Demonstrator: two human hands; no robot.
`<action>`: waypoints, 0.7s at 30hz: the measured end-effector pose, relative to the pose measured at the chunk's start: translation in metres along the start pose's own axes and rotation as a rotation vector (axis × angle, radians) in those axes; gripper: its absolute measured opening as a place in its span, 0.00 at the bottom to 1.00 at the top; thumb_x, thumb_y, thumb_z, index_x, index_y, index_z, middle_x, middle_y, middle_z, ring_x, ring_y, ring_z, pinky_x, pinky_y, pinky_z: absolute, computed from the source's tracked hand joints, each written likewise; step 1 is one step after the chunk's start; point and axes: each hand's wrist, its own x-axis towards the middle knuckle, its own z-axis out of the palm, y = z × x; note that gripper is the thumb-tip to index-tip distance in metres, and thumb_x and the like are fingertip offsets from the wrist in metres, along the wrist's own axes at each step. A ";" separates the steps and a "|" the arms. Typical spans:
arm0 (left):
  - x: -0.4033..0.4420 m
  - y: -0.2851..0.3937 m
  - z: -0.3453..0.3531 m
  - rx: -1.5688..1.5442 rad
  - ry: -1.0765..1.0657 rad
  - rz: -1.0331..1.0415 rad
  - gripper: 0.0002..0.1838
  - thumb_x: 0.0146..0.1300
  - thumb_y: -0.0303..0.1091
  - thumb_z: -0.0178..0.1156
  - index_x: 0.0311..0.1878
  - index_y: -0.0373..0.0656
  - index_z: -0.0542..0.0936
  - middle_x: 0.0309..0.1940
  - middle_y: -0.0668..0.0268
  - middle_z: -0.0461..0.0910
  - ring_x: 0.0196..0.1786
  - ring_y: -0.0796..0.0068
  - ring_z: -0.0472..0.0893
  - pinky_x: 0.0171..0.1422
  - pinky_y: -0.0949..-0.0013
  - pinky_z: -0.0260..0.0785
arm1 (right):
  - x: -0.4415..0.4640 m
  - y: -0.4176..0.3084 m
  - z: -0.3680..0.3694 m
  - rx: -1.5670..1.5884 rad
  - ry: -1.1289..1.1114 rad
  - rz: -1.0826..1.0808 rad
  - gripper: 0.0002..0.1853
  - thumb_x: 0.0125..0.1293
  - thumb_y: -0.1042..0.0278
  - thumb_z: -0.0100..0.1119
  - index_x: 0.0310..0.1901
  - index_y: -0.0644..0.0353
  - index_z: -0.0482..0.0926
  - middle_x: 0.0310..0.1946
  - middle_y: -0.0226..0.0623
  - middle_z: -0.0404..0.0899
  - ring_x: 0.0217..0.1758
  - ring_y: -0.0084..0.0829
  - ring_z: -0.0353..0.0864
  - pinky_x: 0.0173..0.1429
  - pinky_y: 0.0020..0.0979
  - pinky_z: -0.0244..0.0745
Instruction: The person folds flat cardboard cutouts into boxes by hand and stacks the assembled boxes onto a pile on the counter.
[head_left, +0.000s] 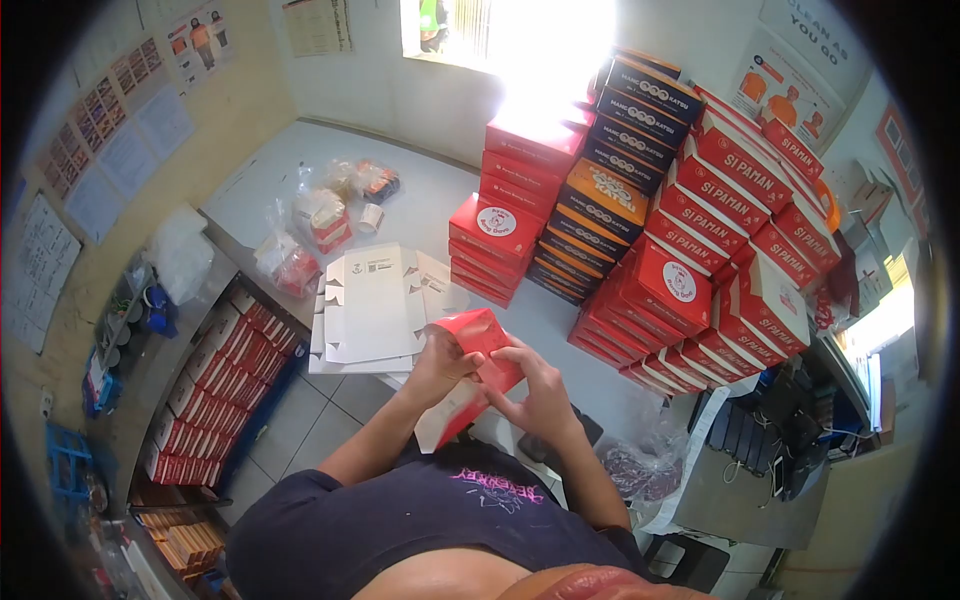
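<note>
A red and white carton, partly folded, is held up in front of the dark shirt. My left hand grips its left side with the fingers bent. On its right side my right hand presses the red cardboard between thumb and fingers. One white-and-red flap of the carton hangs below the hands. Flat, unfolded white cartons lie stacked on the table just beyond my left hand. Behind the hands rises a stack of red boxes with a round white label.
Dark boxes and many red boxes stand piled on the table's right part. Bagged items and a small cup sit at the back left. A shelf of folded cartons is at left; a cluttered desk at right.
</note>
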 end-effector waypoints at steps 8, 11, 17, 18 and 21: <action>-0.010 0.109 0.007 0.475 -0.175 0.064 0.08 0.65 0.32 0.73 0.43 0.39 0.88 0.29 0.70 0.87 0.32 0.85 0.82 0.34 0.79 0.72 | 0.017 0.041 -0.088 0.486 -0.029 0.025 0.28 0.52 0.71 0.83 0.52 0.60 0.77 0.61 0.44 0.76 0.67 0.33 0.76 0.71 0.36 0.70; 0.027 0.113 0.007 0.651 -0.165 0.453 0.41 0.60 0.41 0.78 0.73 0.43 0.68 0.59 0.59 0.79 0.62 0.70 0.78 0.71 0.61 0.68 | 0.035 0.041 -0.110 0.822 -0.233 -0.017 0.31 0.48 0.73 0.85 0.52 0.60 0.74 0.61 0.43 0.76 0.66 0.33 0.75 0.73 0.37 0.67; 0.047 0.064 0.026 -0.372 -0.625 -0.205 0.56 0.51 0.51 0.80 0.77 0.47 0.57 0.65 0.59 0.70 0.72 0.62 0.72 0.76 0.56 0.64 | 0.048 0.041 -0.081 0.950 -0.254 0.024 0.31 0.61 0.73 0.76 0.64 0.63 0.72 0.65 0.44 0.75 0.67 0.31 0.75 0.71 0.38 0.71; 0.048 0.062 0.019 -0.283 -0.565 -0.141 0.56 0.50 0.51 0.81 0.77 0.47 0.57 0.66 0.59 0.69 0.72 0.62 0.71 0.76 0.56 0.65 | 0.044 0.020 -0.085 0.988 -0.045 0.302 0.31 0.65 0.74 0.72 0.67 0.63 0.70 0.65 0.44 0.75 0.68 0.31 0.75 0.71 0.38 0.72; 0.045 0.056 0.001 -0.026 -0.369 0.044 0.57 0.47 0.50 0.83 0.76 0.48 0.58 0.67 0.59 0.68 0.72 0.60 0.71 0.75 0.56 0.65 | 0.036 0.018 -0.094 1.291 0.130 0.512 0.29 0.71 0.73 0.65 0.71 0.64 0.69 0.65 0.45 0.77 0.68 0.33 0.78 0.67 0.37 0.76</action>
